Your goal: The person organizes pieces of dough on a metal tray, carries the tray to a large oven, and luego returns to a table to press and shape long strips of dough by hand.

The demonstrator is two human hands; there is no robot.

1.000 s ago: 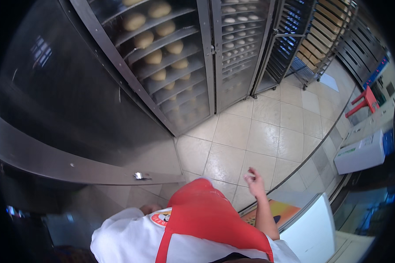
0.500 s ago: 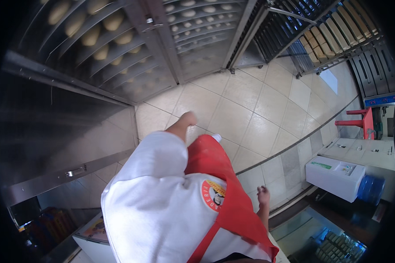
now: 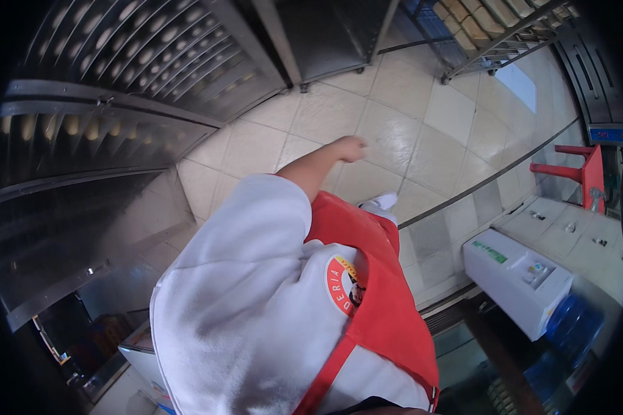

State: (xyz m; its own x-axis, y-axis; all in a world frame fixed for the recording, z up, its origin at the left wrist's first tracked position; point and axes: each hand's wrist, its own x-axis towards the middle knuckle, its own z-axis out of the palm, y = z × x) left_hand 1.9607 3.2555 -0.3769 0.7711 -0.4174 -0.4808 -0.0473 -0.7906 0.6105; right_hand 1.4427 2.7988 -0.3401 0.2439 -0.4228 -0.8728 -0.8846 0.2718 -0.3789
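My left hand (image 3: 351, 148) is held out in front over the tiled floor, at the end of a bent bare forearm. Its fingers are curled in loosely, and nothing shows in them. It touches nothing; floor tiles (image 3: 387, 131) lie below it. My right hand is out of sight, hidden beyond my body and the red apron (image 3: 394, 304). One white shoe (image 3: 381, 201) shows past the apron's lower edge.
Metal cabinets with glass doors (image 3: 152, 55) and rows of pale dough pieces stand on the left. A wheeled rack (image 3: 505, 41) with loaves is at the far right. Nearer on the right are a red stool (image 3: 588, 176) and a white water dispenser (image 3: 516, 277) with a blue bottle (image 3: 572, 328).
I have moved forward past the cabinets, and the view has turned. My left arm has swung forward and right. My right hand, seen earlier beside the apron, has gone out of view.
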